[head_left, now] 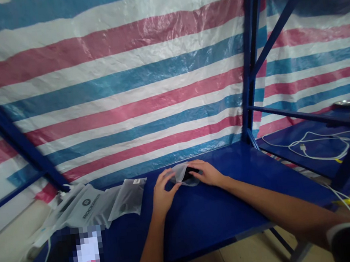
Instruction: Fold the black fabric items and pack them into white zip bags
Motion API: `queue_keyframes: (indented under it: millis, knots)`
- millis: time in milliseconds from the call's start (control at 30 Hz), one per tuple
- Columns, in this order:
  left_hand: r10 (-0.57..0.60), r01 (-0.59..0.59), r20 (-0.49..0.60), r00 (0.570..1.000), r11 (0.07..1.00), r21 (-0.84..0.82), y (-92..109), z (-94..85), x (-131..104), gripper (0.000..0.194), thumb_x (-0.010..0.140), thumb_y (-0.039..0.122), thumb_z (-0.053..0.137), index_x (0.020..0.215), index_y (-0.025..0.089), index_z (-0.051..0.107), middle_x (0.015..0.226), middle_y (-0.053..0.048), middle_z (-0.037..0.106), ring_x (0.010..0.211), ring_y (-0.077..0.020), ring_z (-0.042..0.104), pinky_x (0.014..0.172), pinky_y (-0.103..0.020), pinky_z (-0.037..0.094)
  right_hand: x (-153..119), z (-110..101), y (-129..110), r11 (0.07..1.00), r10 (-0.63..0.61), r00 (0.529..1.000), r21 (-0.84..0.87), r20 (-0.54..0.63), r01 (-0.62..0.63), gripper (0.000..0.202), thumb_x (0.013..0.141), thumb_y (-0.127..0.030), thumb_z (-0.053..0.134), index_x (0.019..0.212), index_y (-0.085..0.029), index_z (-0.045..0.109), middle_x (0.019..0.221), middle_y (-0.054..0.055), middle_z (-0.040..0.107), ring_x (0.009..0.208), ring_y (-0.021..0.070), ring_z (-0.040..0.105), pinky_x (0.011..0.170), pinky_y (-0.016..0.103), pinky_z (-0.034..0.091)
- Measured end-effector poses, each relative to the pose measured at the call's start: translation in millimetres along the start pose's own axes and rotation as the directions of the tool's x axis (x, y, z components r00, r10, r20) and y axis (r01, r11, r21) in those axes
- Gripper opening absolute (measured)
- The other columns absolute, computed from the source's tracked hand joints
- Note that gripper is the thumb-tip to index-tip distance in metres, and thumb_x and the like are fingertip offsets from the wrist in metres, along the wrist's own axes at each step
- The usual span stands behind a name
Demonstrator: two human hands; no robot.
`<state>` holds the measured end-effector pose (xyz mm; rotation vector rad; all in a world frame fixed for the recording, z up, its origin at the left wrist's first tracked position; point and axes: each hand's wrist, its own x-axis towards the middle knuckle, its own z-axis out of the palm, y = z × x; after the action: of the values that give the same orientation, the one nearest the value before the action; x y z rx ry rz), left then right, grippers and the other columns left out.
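On the blue bench point(223, 210), my left hand point(163, 194) and right hand point(206, 173) both grip a small frosted plastic pouch point(180, 173) with a dark object point(189, 173) inside. Flat frosted bags point(101, 204) at left read "ROCKSPACE".

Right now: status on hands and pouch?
Left hand and right hand both grip the frosted pouch, dark item inside. More pouches lie left on the blue table. Nothing between them.
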<state>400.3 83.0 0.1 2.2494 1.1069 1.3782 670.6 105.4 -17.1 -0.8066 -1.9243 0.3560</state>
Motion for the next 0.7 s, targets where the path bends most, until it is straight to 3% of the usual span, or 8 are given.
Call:
queue_keyframes:
  millis: [100, 167, 200, 267, 333, 400, 533, 700]
  knots:
    - [-0.131, 0.13, -0.15, 0.98, 0.991, -0.021, -3.5, 4.8, -2.3, 0.084, 0.089, 0.056, 0.081, 0.161, 0.031, 0.047, 0.171, -0.012, 0.04, 0.156, -0.0322, 0.045, 0.125, -0.05, 0.043, 3.3, 1.7, -3.8, 0.91, 0.285, 0.954, 0.34, -0.096, -0.238, 0.044, 0.088, -0.041, 0.083, 0.128, -0.026, 0.077, 0.13, 0.008, 0.077, 0.122, 0.0306, 0.072, 0.113, 0.051, 0.053]
    - [-0.234, 0.218, -0.11, 0.966, 0.966, -0.137, -6.7, 9.3, -3.3, 0.079, 0.098, 0.062, 0.066, 0.165, 0.028, 0.04, 0.169, -0.015, 0.043, 0.147, -0.0297, 0.055, 0.114, -0.043, 0.053, 3.6, 2.9, -9.1, 0.738, 0.432, 0.901, 0.589, -0.038, -0.329, 0.058, 0.079, -0.044, 0.091, 0.131, -0.025, 0.074, 0.124, 0.007, 0.08, 0.115, 0.0289, 0.075, 0.108, 0.047, 0.057]
    - [-0.274, 0.262, -0.04, 0.961, 0.946, -0.189, -7.7, 11.5, -3.6, 0.071, 0.101, 0.064, 0.057, 0.16, 0.025, 0.047, 0.16, -0.015, 0.054, 0.135, -0.0277, 0.065, 0.104, -0.038, 0.058, 2.8, 3.6, -12.3, 0.64, 0.468, 0.884, 0.683, 0.016, -0.352, 0.063, 0.076, -0.044, 0.093, 0.132, -0.024, 0.074, 0.121, 0.006, 0.081, 0.11, 0.0278, 0.077, 0.104, 0.045, 0.06]
    - [-0.319, 0.335, 0.107, 0.942, 0.913, -0.233, -7.5, 14.7, -4.3, 0.062, 0.104, 0.068, 0.047, 0.134, 0.018, 0.069, 0.122, -0.012, 0.075, 0.099, -0.023, 0.075, 0.081, -0.032, 0.06, -0.4, 5.8, -18.9, 0.47, 0.494, 0.857, 0.784, 0.147, -0.405, 0.063, 0.074, -0.045, 0.095, 0.129, -0.021, 0.075, 0.112, 0.007, 0.082, 0.097, 0.0252, 0.079, 0.093, 0.039, 0.063]
    - [-0.339, 0.374, 0.181, 0.923, 0.903, -0.214, -4.6, 16.3, -5.4, 0.063, 0.102, 0.071, 0.048, 0.097, 0.015, 0.077, 0.078, -0.004, 0.072, 0.069, -0.0186, 0.066, 0.065, -0.028, 0.053, -5.1, 8.9, -24.7, 0.343, 0.506, 0.81, 0.793, 0.296, -0.504, 0.056, 0.075, -0.046, 0.096, 0.119, -0.015, 0.078, 0.1, 0.009, 0.083, 0.084, 0.0234, 0.08, 0.08, 0.034, 0.065]
    - [-0.344, 0.378, 0.192, 0.919, 0.906, -0.19, -0.6, 16.3, -6.6, 0.065, 0.099, 0.073, 0.053, 0.078, 0.016, 0.073, 0.062, 0.001, 0.061, 0.06, -0.0164, 0.057, 0.058, -0.027, 0.044, -9.7, 12.6, -28.7, 0.248, 0.499, 0.76, 0.771, 0.417, -0.587, 0.051, 0.076, -0.045, 0.096, 0.11, -0.012, 0.079, 0.092, 0.01, 0.082, 0.08, 0.0238, 0.08, 0.077, 0.033, 0.065]
    - [-0.345, 0.376, 0.192, 0.919, 0.914, -0.156, 3.3, 13.2, -6.0, 0.065, 0.097, 0.074, 0.055, 0.08, 0.015, 0.075, 0.068, 0.0, 0.064, 0.067, -0.0179, 0.057, 0.061, -0.026, 0.041, -12.8, 17.7, -30.8, 0.161, 0.489, 0.714, 0.753, 0.5, -0.638, 0.044, 0.077, -0.04, 0.097, 0.103, -0.01, 0.079, 0.092, 0.013, 0.081, 0.083, 0.0251, 0.08, 0.081, 0.035, 0.067]
    - [-0.378, 0.392, 0.139, 0.915, 0.916, -0.084, -4.2, 4.1, -1.3, 0.065, 0.095, 0.076, 0.053, 0.075, 0.016, 0.071, 0.064, 0.001, 0.059, 0.064, -0.0172, 0.053, 0.058, -0.026, 0.037, -6.4, 13.3, -18.2, 0.151, 0.589, 0.696, 0.789, 0.412, -0.595, 0.031, 0.083, -0.036, 0.087, 0.1, -0.013, 0.078, 0.096, 0.011, 0.082, 0.086, 0.0245, 0.079, 0.079, 0.034, 0.066]
